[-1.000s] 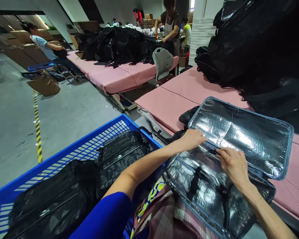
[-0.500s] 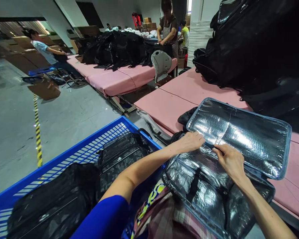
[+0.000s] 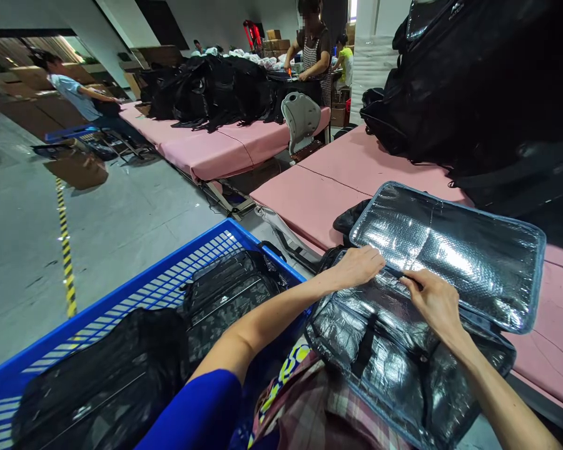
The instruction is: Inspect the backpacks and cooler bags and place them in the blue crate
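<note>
An insulated cooler bag (image 3: 380,347) with a shiny silver lining lies open in front of me, its lid (image 3: 469,256) folded back over the table. Between my hands runs a short dark strap (image 3: 394,272) along the bag's hinge side. My left hand (image 3: 362,265) is closed, pinching the strap's left end. My right hand (image 3: 434,299) grips the other end, thumb and index finger pressed together. A black band (image 3: 366,347) crosses the lining below. The fingertips of my left hand are partly hidden.
At left stands a blue plastic crate (image 3: 136,284) holding black camouflage bags (image 3: 232,294). A pink-covered table (image 3: 309,194) extends behind the cooler bag, with a big pile of black bags (image 3: 488,94) at right. A grey chair (image 3: 301,122) stands between tables; co-workers are further back.
My hands keep their grip on the strap, almost unmoved. The view has shifted slightly. The co-worker at the back has moved their hands apart, and an orange-handled item now shows there.
</note>
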The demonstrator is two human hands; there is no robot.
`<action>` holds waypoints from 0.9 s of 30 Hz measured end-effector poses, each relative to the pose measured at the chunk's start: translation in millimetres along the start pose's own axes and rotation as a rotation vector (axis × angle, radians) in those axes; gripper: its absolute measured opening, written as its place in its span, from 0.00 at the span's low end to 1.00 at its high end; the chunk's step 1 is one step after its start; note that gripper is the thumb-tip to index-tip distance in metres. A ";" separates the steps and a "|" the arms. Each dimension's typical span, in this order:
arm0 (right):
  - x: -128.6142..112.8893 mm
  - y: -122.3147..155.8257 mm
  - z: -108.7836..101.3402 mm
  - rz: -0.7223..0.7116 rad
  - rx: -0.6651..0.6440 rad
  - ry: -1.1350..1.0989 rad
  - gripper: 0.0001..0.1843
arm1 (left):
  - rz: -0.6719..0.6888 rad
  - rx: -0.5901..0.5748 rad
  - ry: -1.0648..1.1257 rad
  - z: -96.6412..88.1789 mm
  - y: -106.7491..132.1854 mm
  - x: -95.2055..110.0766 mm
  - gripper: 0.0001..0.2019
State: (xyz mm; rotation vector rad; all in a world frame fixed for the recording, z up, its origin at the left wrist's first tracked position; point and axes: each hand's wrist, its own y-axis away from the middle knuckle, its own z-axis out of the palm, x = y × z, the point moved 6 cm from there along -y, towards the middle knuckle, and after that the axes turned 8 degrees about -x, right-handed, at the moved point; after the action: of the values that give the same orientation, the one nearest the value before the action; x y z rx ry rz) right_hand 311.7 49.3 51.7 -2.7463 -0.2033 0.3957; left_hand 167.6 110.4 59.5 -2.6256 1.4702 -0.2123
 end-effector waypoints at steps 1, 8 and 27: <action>0.2 0.6 -0.2 0.000 -0.001 0.007 0.14 | -0.005 -0.002 0.004 0.5 -0.3 -0.3 0.12; -7.6 -4.3 2.0 -0.038 -0.036 0.065 0.13 | -0.021 0.024 0.031 5.7 -1.8 -1.7 0.11; -7.3 48.5 -13.2 -0.189 0.037 0.343 0.08 | 0.193 -0.144 0.272 10.3 -39.1 17.5 0.13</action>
State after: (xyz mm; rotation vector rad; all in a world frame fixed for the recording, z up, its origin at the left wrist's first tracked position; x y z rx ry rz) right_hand 313.0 -1.4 47.5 -2.6744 -0.3567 -0.1211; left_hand 211.2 116.2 57.3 -2.6227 1.8791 -0.4758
